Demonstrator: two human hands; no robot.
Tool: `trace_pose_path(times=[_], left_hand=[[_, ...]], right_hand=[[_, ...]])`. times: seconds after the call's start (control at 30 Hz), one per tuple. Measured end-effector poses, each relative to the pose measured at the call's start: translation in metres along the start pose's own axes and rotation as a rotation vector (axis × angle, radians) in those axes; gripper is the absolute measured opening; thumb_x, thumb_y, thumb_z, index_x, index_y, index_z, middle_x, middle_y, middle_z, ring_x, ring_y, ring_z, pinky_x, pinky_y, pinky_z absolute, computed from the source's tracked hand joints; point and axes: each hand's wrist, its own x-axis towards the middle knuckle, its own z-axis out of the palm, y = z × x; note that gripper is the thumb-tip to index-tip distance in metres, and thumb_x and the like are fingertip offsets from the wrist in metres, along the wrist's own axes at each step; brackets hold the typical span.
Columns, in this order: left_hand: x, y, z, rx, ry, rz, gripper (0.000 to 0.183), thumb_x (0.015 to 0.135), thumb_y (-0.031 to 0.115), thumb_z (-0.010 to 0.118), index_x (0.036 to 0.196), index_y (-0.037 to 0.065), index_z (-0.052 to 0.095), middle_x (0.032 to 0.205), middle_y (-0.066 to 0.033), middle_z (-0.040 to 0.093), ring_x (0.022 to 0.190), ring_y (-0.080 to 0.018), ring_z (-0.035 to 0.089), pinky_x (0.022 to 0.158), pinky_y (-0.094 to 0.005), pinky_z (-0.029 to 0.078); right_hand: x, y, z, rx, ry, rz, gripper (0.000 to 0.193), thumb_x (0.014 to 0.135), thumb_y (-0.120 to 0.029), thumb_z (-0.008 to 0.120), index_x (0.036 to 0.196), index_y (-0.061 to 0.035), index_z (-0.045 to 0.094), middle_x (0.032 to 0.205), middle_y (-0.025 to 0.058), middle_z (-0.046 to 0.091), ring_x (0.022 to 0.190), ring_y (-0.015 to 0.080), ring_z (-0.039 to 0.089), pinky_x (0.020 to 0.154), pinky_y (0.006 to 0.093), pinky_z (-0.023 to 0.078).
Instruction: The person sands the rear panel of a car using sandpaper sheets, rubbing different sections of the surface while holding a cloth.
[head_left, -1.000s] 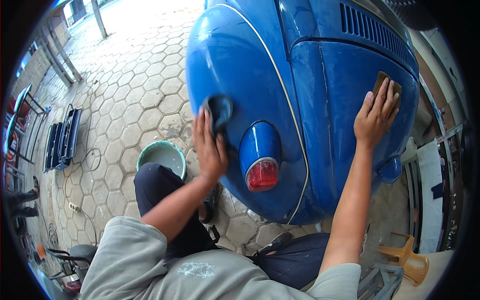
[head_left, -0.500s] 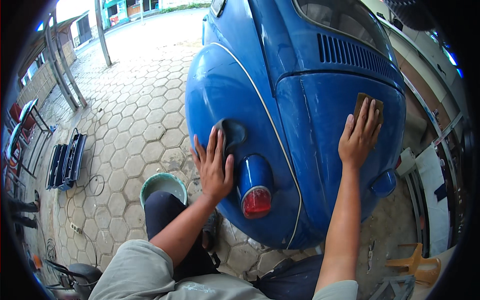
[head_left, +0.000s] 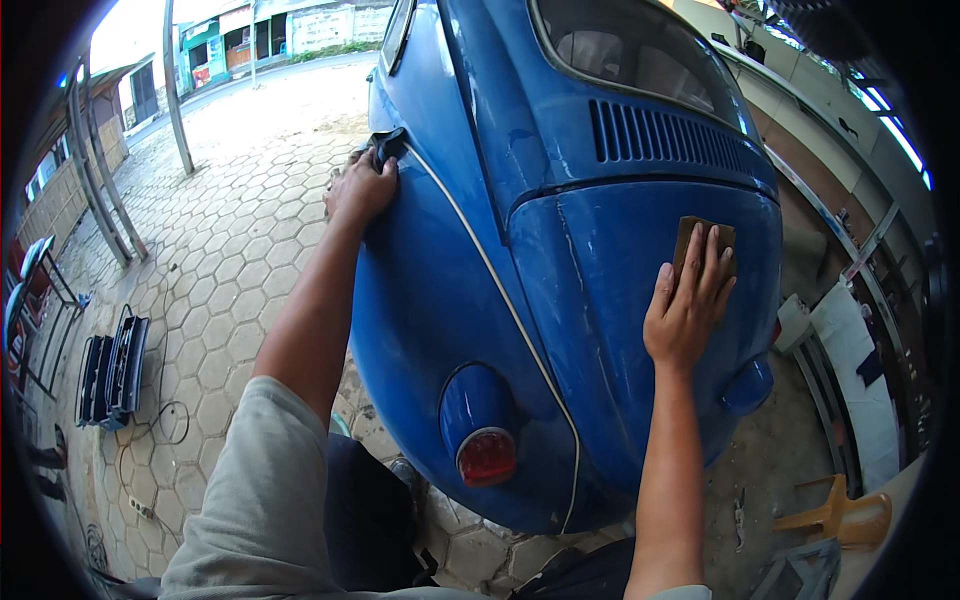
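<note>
The rear of a rounded blue car (head_left: 420, 270) fills the middle of the view. At the far left, my left hand (head_left: 362, 186) has its fingers curled around a dark grey cloth (head_left: 388, 148) on top of the fender, beside the pale trim strip. My right hand (head_left: 688, 305) lies on the rear lid below the vent slots, fingers stretched over a brown sheet of sandpaper (head_left: 692, 238) and pressing it to the paint. Below the left arm sits a tail lamp (head_left: 487, 457) with a red lens in a blue housing. Pale streaks mark the lid.
An unfolded dark toolbox (head_left: 112, 368) stands on the hexagonal paving (head_left: 235, 255) to the left, near a cable. Green bucket rim (head_left: 340, 424) peeks out beside my knee. An orange plastic chair (head_left: 838, 512) and metal frames are at the lower right.
My left hand has swept the cloth up and away along the fender, from beside the tail lamp to its far top. The right hand stays on the lid with the sandpaper. The view has shifted.
</note>
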Motion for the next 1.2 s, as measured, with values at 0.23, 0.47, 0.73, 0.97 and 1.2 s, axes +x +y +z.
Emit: trace_pose_path(times=[0.23,0.47,0.73,0.97,1.2], left_hand=[[-0.182,0.035,0.051,0.179,0.268,0.557,0.075,0.118,0.045,0.067,0.182,0.008,0.054,0.191,-0.0138,0.050,0.181,-0.0405,0.038,0.148,-0.0702,0.021],[-0.242,0.025,0.051,-0.190,0.148,0.784,0.062,0.099,0.025,0.082,0.160,0.016,0.078,0.163,-0.0087,0.073,0.171,-0.0307,0.055,0.146,-0.0646,0.028],[-0.244,0.022,0.040,-0.250,0.235,0.649,0.038,0.091,0.020,0.081,0.129,0.015,0.084,0.139,-0.0039,0.080,0.146,-0.0272,0.071,0.143,-0.0578,0.035],[-0.250,0.039,0.047,-0.261,0.275,0.735,0.039,0.092,0.019,0.080,0.131,0.014,0.080,0.141,-0.0049,0.079,0.146,-0.0297,0.070,0.142,-0.0565,0.035],[-0.247,0.032,0.046,-0.232,0.275,0.725,0.038,0.092,0.016,0.078,0.130,0.013,0.079,0.142,-0.0058,0.078,0.148,-0.0301,0.069,0.142,-0.0576,0.035]], right_hand=[[0.011,0.012,0.005,-0.002,-0.043,0.025,0.070,0.130,-0.049,0.040,0.194,-0.0210,0.034,0.199,0.0145,0.035,0.181,0.0447,0.037,0.146,0.0737,0.029],[0.075,0.038,0.031,-0.018,-0.148,0.381,0.069,0.132,-0.049,0.029,0.195,-0.0211,0.030,0.201,0.0122,0.031,0.184,0.0440,0.029,0.150,0.0692,0.019],[-0.017,-0.096,-0.020,0.148,-0.253,-0.239,0.075,0.123,-0.033,0.052,0.195,-0.0192,0.034,0.202,0.0104,0.031,0.185,0.0440,0.029,0.151,0.0697,0.014],[0.071,-0.006,0.019,0.029,-0.068,0.275,0.066,0.130,-0.035,0.037,0.193,-0.0159,0.036,0.200,0.0138,0.034,0.184,0.0462,0.031,0.150,0.0678,0.018],[-0.014,-0.119,-0.010,0.217,-0.284,-0.254,0.076,0.123,-0.033,0.052,0.194,-0.0135,0.034,0.203,0.0138,0.026,0.184,0.0449,0.029,0.150,0.0694,0.016]])
